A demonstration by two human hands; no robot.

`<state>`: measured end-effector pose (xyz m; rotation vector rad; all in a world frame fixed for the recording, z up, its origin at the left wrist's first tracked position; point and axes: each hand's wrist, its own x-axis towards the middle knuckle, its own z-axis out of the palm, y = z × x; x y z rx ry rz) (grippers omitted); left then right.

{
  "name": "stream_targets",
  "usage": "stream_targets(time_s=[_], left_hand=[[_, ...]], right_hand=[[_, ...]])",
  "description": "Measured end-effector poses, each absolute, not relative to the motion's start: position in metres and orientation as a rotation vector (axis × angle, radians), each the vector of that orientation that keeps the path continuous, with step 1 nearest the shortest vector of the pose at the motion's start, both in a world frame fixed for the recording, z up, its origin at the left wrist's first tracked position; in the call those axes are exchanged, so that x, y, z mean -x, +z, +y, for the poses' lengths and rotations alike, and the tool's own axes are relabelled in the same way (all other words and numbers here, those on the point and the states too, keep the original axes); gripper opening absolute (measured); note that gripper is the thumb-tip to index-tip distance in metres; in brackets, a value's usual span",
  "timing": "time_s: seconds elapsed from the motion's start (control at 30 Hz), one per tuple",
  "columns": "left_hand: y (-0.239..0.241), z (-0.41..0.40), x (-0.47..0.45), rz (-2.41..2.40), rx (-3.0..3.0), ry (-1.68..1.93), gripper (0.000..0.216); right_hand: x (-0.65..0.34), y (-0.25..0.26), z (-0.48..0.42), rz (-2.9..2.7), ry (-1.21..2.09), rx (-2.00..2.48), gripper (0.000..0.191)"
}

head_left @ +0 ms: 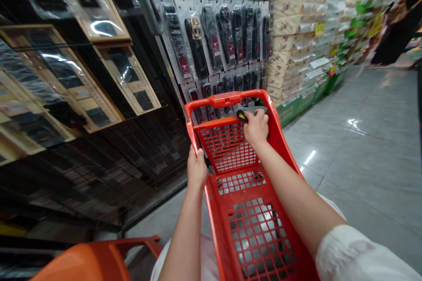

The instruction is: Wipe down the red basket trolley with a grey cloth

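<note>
A red plastic shopping cart (220, 210) with a grid floor stands in front of me. My left hand (197, 169) is closed around the cart's left side rim, just below the upper bar. Near the far right corner, my right hand (256, 128) is closed on a dark handle (242, 116) with a yellow-green inner part. Behind the fingers a grey part of the same item appears, and I cannot make out its kind. It lies close to the top edge of the red mesh flap (227, 142).
Packaged belts (226, 30) hang on a rack beyond the cart. Boxed belts (128, 79) fill the dark shelf at left. Stacked cartons (296, 26) line the right side beside grey floor tiles (365, 131). An orange plastic piece (85, 261) sits at lower left.
</note>
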<state>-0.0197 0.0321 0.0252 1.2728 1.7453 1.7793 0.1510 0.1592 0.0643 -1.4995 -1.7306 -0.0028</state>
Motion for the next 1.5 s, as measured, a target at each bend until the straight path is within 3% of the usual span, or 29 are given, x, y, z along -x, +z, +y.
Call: stream_targets(time_s=[0.3, 0.5, 0.8, 1.0, 1.2, 1.5], left_hand=[[0.023, 0.033, 0.025, 1.805, -1.297, 1.743, 0.042], [0.025, 0.036, 0.025, 1.766, -1.278, 1.747, 0.041], [0.029, 0.032, 0.023, 1.766, -1.273, 1.714, 0.036], [0.032, 0.032, 0.021, 1.776, -1.246, 1.72, 0.04], [0.032, 0.031, 0.021, 1.797, -1.284, 1.729, 0.037], [0.027, 0.029, 0.018, 1.729, -1.197, 1.762, 0.045]], right_hand=[[-0.038, 0.083, 0.12, -2.29, 0.018, 1.252, 0.037], [-0.044, 0.078, 0.116, -2.351, 0.017, 1.192, 0.043], [-0.151, 0.054, 0.162, -1.866, 0.082, 1.598, 0.059], [-0.158, 0.019, 0.174, -1.581, 0.057, 1.586, 0.07], [-0.149, -0.023, 0.17, -1.513, 0.18, 1.561, 0.054], [-0.104, -0.029, 0.161, -1.408, 0.204, 1.416, 0.049]])
